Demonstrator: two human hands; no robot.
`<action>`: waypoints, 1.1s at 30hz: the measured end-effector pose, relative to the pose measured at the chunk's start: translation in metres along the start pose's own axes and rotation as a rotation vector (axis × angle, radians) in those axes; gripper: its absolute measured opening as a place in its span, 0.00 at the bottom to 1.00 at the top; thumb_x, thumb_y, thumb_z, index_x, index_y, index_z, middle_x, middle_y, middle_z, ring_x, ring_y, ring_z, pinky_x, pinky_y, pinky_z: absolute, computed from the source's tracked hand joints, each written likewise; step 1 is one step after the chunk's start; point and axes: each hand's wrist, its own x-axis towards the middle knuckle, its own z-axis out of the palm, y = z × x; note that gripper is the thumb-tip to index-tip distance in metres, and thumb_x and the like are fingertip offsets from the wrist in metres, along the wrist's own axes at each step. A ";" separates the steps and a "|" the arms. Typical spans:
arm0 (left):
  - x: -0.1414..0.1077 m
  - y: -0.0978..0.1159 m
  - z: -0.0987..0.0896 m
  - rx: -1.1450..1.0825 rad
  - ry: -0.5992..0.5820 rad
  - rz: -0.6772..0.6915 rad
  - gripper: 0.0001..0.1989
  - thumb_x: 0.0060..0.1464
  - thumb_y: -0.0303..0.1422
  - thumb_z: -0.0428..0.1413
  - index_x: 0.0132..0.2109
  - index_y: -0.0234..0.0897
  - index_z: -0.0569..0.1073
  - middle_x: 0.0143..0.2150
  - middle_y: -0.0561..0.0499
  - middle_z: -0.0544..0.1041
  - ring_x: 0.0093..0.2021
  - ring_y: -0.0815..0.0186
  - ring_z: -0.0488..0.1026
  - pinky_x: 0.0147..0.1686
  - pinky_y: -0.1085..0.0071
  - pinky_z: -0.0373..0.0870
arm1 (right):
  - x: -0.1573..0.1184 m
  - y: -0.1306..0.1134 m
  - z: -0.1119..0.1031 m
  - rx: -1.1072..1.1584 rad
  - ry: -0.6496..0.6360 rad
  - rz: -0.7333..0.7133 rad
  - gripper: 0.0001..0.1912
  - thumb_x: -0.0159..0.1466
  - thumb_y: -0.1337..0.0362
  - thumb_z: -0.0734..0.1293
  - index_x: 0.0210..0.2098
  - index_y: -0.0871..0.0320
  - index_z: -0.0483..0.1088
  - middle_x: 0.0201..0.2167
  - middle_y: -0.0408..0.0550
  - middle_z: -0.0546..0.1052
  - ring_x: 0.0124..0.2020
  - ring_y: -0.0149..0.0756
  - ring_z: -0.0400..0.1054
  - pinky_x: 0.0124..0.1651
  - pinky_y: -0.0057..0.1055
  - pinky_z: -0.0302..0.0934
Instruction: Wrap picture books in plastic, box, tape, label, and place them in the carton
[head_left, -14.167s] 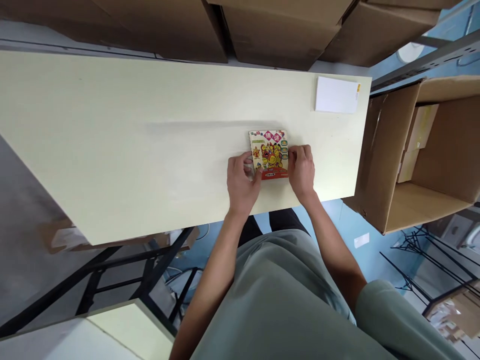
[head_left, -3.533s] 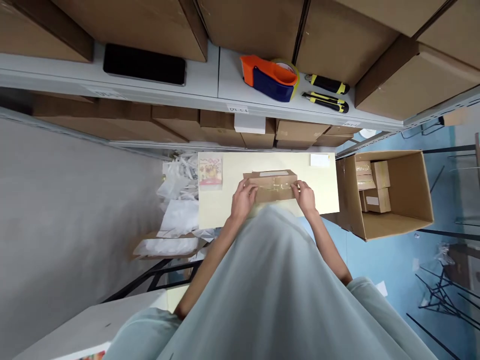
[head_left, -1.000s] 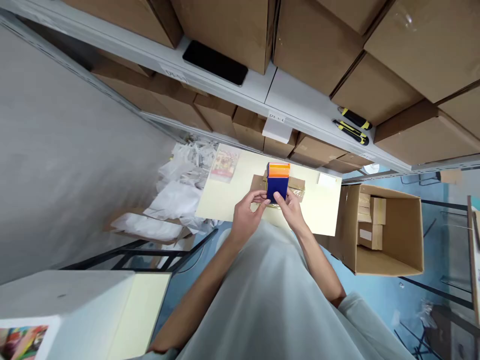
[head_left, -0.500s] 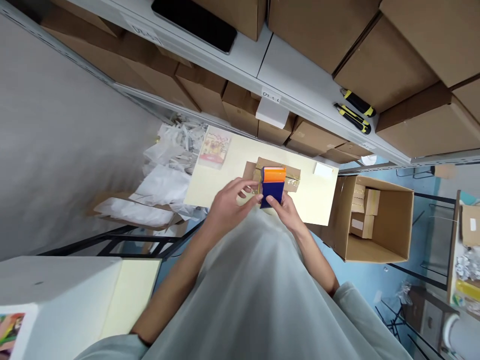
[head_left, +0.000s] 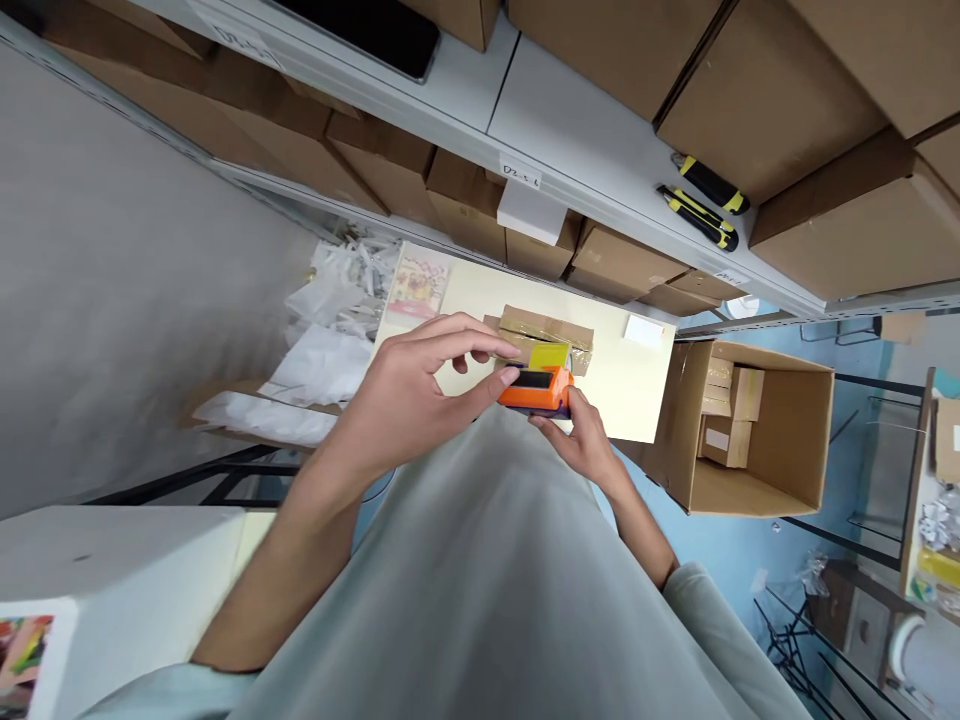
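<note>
Tape dispenser: orange and dark blue (head_left: 536, 392), held above the near edge of the surface (head_left: 619, 402), lying roughly level, with a dark strip on its upward side.
Yellow tape: a bright patch (head_left: 550, 355) at the dispenser's far side.
Right grip: clamped on the dispenser's right end (head_left: 589, 440), thumb along the near side.
Left grip: at the dispenser's left (head_left: 412, 390), thumb and fingers apart; the thumb tip overlaps the dispenser's left end in view, and whether it touches cannot be told.
Cardboard parcel: just beyond the dispenser (head_left: 551, 325), on the surface, with shiny tape along it; its near part is partly hidden.
White flat item: right of the dispenser and farther back (head_left: 643, 330), on the surface.
Printed booklet: left of the dispenser and farther back (head_left: 420, 285), pale and partly covered by the left grip.
Large open carton: right of the dispenser, past the surface's end (head_left: 671, 430), with small boxes (head_left: 726, 442) stacked in its left part.
White bags: well to the left of the dispenser (head_left: 322, 365), in a loose heap past the surface's other end.
Shelf: beyond the dispenser and the surface (head_left: 570, 110), bearing large brown boxes (head_left: 780, 90).
Black phone: on the shelf, beyond and left of the dispenser (head_left: 375, 32), cut by the view's edge.
Two utility knives: on the shelf, beyond and right of the dispenser (head_left: 701, 217), black and yellow, side by side.
</note>
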 end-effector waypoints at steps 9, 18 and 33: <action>0.002 0.011 0.002 0.074 -0.090 0.056 0.12 0.68 0.45 0.61 0.41 0.46 0.85 0.39 0.47 0.83 0.40 0.57 0.79 0.46 0.60 0.82 | -0.006 0.005 -0.013 -0.147 -0.004 -0.147 0.20 0.76 0.45 0.71 0.56 0.51 0.76 0.51 0.56 0.83 0.55 0.52 0.76 0.62 0.49 0.74; -0.003 0.006 0.015 0.069 -0.017 0.010 0.12 0.66 0.47 0.63 0.39 0.47 0.83 0.36 0.50 0.81 0.38 0.59 0.77 0.43 0.62 0.80 | -0.009 0.008 -0.021 -0.198 -0.028 -0.186 0.20 0.76 0.45 0.71 0.57 0.52 0.76 0.51 0.57 0.83 0.55 0.53 0.77 0.60 0.51 0.75; -0.035 -0.011 0.023 0.097 0.278 0.050 0.06 0.69 0.33 0.64 0.39 0.45 0.81 0.39 0.55 0.84 0.36 0.66 0.79 0.41 0.69 0.78 | -0.021 0.000 -0.068 -0.409 -0.275 -0.100 0.20 0.78 0.42 0.67 0.42 0.51 0.71 0.34 0.48 0.78 0.36 0.45 0.72 0.41 0.39 0.67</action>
